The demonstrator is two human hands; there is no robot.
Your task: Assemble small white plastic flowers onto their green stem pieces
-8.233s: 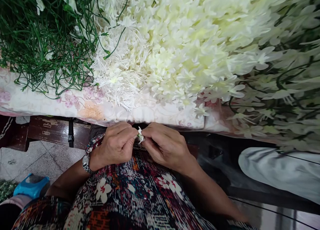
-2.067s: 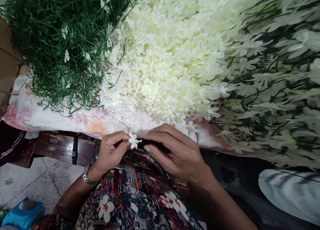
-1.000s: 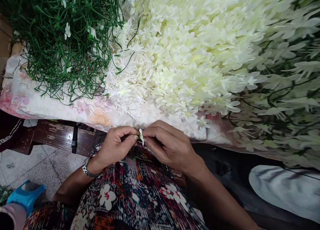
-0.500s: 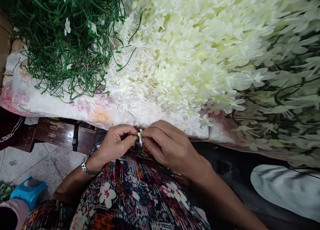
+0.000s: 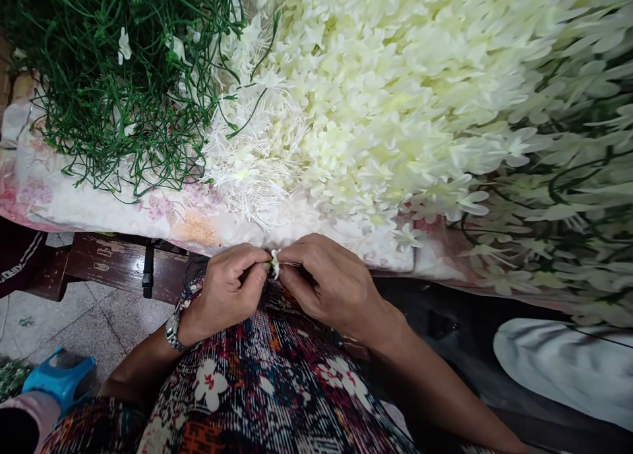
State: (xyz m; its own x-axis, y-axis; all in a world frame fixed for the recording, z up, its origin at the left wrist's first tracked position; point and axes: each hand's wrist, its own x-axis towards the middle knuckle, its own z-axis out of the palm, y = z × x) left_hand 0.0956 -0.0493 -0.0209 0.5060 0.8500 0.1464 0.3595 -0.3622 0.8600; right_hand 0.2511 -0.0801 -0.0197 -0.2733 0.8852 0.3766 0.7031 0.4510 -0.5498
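Observation:
Close to my lap, at the table's front edge, my left hand pinches a small white artificial flower by its green base between thumb and forefinger. My right hand faces it, thumb and fingers closed on a thin pale strand at the flower's right side. The strand's far end is hidden in the fingers. Beyond my hands lies a bunch of white stamens. A large heap of cream-white artificial petals spreads behind and to the right.
Green plastic stems are piled at the left on a floral tablecloth. Finished-looking white flowers lie at the right. A wooden bench with a black buckle strap, a blue plastic item and a white cloth-like shape are lower down.
Both hands have shifted slightly up and left with the flower. The flower has turned a little, and a thin strand now shows between it and the right fingertips.

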